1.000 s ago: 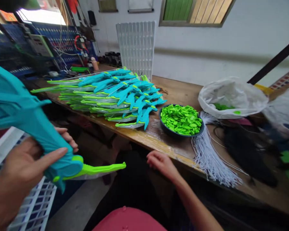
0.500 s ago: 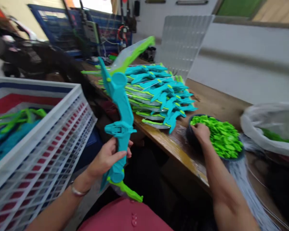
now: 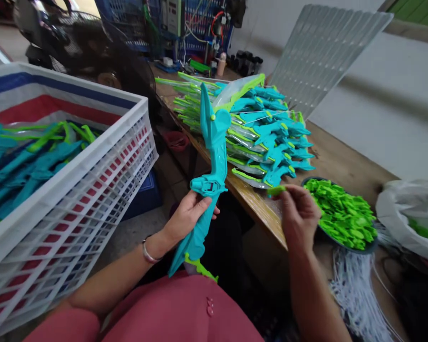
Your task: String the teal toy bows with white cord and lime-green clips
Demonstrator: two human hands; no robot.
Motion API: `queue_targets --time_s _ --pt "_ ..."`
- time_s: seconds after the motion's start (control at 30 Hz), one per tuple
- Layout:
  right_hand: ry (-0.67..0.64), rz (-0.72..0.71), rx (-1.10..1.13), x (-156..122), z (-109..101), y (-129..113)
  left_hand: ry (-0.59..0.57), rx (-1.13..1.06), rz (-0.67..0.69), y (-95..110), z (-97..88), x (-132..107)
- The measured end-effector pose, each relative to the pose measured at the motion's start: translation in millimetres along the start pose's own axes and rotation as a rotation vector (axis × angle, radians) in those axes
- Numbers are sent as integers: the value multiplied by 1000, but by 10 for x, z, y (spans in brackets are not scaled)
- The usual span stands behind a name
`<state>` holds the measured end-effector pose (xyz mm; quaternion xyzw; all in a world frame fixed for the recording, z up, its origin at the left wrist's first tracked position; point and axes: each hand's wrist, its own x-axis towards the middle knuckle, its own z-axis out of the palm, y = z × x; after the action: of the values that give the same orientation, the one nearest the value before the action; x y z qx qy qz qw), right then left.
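Note:
My left hand [image 3: 189, 214] is closed round the grip of a teal toy bow [image 3: 211, 164] with lime green tips, held upright over my lap. My right hand [image 3: 297, 213] pinches a small lime green plastic piece [image 3: 276, 191] just left of a dark bowl [image 3: 317, 230] heaped with the same green pieces [image 3: 340, 213]. Behind the held bow, a pile of teal and green bows [image 3: 260, 128] lies on the wooden table [image 3: 345, 161].
A white slatted crate [image 3: 74, 190] holding more bows stands at my left. A bundle of white strings [image 3: 356, 289] lies by the bowl, a white plastic bag [image 3: 410, 218] at the right. A clear ribbed tray [image 3: 321, 52] leans against the wall.
My right hand has come out of the bowl with a green piece and moved left towards the bow. My left hand has tilted the bow slightly and lowered it.

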<state>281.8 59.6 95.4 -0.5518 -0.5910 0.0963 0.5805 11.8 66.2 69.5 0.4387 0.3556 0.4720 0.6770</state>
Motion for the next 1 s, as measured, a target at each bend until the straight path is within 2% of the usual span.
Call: queue_targets --time_s 0.07,0.13,0.23,0.4,0.57,0.8,1.0 --pt "-223 -173 53 -165 244 -402 -19 11 -2 -5 19 -19" --pt "-393 -287 49 -226 392 -694 -40 27 13 7 34 -44" --pt "-505 -354 27 -183 482 -877 -66 11 48 35 57 -84" --pt "-491 -423 -82 -109 550 -857 -98 -56 48 31 100 -110" --pt "-425 -446 -65 -129 598 -849 -136 -35 39 15 118 -95" --pt "-356 -556 -86 -119 558 -805 -226 -41 16 23 150 -56" --pt "-298 -568 -68 -172 519 -763 -256 -110 -6 39 164 -42"
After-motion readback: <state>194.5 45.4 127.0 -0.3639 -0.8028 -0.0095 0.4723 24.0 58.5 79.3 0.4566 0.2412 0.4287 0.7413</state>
